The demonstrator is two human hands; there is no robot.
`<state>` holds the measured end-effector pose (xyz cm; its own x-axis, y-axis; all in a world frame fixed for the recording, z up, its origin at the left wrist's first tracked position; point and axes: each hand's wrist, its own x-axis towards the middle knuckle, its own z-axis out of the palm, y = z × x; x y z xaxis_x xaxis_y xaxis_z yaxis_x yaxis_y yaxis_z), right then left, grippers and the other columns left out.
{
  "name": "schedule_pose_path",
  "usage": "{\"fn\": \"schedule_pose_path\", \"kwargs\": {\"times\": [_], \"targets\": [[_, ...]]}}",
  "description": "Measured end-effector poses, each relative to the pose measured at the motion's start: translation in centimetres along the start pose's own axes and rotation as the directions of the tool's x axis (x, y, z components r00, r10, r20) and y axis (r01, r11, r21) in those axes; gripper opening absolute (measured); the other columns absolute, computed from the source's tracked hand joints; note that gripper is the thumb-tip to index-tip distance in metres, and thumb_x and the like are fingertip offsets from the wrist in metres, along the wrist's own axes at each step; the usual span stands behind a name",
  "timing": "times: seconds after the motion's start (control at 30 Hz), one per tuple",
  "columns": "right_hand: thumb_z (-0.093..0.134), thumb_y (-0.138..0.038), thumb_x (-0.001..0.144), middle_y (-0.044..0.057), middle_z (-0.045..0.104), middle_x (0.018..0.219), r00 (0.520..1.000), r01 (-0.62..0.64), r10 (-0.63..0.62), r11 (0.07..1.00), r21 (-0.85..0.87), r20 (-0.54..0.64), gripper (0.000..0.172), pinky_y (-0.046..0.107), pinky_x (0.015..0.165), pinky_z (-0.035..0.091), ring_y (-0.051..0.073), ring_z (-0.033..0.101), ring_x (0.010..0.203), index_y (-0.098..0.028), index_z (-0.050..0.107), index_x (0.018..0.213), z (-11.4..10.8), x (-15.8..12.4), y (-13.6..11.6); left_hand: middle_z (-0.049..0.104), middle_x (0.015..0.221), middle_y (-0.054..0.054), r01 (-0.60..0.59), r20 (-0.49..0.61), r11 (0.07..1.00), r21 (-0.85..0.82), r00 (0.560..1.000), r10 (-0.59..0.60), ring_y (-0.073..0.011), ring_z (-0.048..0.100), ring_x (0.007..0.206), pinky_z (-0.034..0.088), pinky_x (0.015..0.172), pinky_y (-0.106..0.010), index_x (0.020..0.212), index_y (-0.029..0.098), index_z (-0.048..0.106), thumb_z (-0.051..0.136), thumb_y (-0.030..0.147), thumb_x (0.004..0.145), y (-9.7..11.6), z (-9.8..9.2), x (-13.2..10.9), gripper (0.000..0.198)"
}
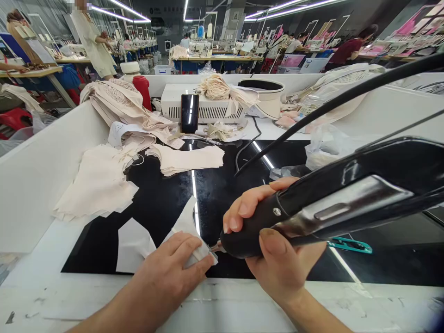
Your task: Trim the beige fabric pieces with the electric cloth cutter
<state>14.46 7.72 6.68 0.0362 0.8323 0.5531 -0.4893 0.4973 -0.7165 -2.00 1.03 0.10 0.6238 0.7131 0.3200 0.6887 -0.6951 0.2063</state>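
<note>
my left hand [173, 268]: fingers together, flat, pressing a folded cream fabric piece [187, 226] onto the black mat [163, 203] near its front edge. my right hand [274, 249]: fingers wrapped tight round a black handheld tool [333, 203], its tip touching the fabric's fold. teal snips [350, 245] just right. cut fabric stacks [100, 180] further left, well apart.

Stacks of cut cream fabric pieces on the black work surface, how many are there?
2: a large fanned stack at the left edge and a smaller stack toward the middle back. More may sit in the fabric heaped behind them.
</note>
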Motion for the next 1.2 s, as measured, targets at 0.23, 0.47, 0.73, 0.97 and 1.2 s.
{"fn": "schedule_pose_path", "kwargs": {"times": [0.23, 0.47, 0.73, 0.97, 1.2], "targets": [[0.075, -0.026, 0.086, 0.000, 0.061, 0.081, 1.000, -0.025, 0.025, 0.999, -0.040, 0.007, 0.032, 0.031, 0.048, 0.051, 0.015, 0.060, 0.057, -0.028, 0.058, 0.112, 0.0, -0.2, -0.2, 0.056, 0.118, -0.013, -0.001, -0.038, 1.000, 0.004, 0.999, 0.002, -0.0259, 0.057, 0.110, 0.057, 0.095, -0.044, 0.126, 0.017, 0.060, 0.055, 0.006, 0.096, 0.4, -0.7, 0.6, 0.033], [0.079, -0.029, 0.082, -0.001, 0.060, 0.080, 1.000, -0.011, 0.011, 1.000, -0.018, 0.003, 0.035, 0.031, 0.048, 0.052, 0.016, 0.060, 0.056, -0.029, 0.058, 0.111, 0.1, 0.0, 0.1, 0.056, 0.114, -0.014, 0.003, -0.065, 1.000, 0.029, 0.998, -0.001, -0.0278, 0.059, 0.108, 0.059, 0.091, -0.048, 0.121, 0.017, 0.063, 0.058, 0.012, 0.096, 0.7, -1.0, 0.5, 0.026], [0.075, -0.024, 0.085, -0.001, 0.061, 0.081, 1.000, -0.004, 0.004, 1.000, -0.017, 0.023, 0.033, 0.031, 0.050, 0.052, 0.015, 0.060, 0.058, -0.029, 0.058, 0.112, 0.2, -0.1, 0.1, 0.056, 0.114, -0.012, 0.026, -0.061, 1.000, 0.004, 0.998, -0.026, -0.0252, 0.059, 0.109, 0.058, 0.094, -0.045, 0.123, 0.020, 0.061, 0.052, 0.012, 0.099, 1.2, -0.8, 0.7, 0.027], [0.079, -0.032, 0.082, -0.001, 0.059, 0.078, 0.999, -0.023, 0.024, 0.999, -0.043, 0.024, 0.036, 0.030, 0.045, 0.051, 0.015, 0.058, 0.054, -0.029, 0.058, 0.111, 0.2, -0.1, -0.3, 0.063, 0.114, -0.016, 0.001, -0.109, 0.997, 0.083, 0.994, 0.008, -0.0295, 0.062, 0.109, 0.060, 0.091, -0.046, 0.129, 0.012, 0.059, 0.049, 0.025, 0.102, 2.0, -0.5, 0.4, 0.031], [0.080, -0.031, 0.082, -0.001, 0.058, 0.080, 1.000, -0.008, 0.009, 1.000, -0.026, 0.028, 0.036, 0.029, 0.045, 0.051, 0.015, 0.058, 0.055, -0.028, 0.058, 0.111, 0.3, -0.1, -0.2, 0.067, 0.113, -0.014, 0.016, -0.092, 0.989, 0.150, 0.996, -0.002, -0.0278, 0.065, 0.109, 0.057, 0.099, -0.044, 0.116, 0.009, 0.062, 0.041, 0.029, 0.106, 0.5, -1.4, 0.4, 0.031]]}}
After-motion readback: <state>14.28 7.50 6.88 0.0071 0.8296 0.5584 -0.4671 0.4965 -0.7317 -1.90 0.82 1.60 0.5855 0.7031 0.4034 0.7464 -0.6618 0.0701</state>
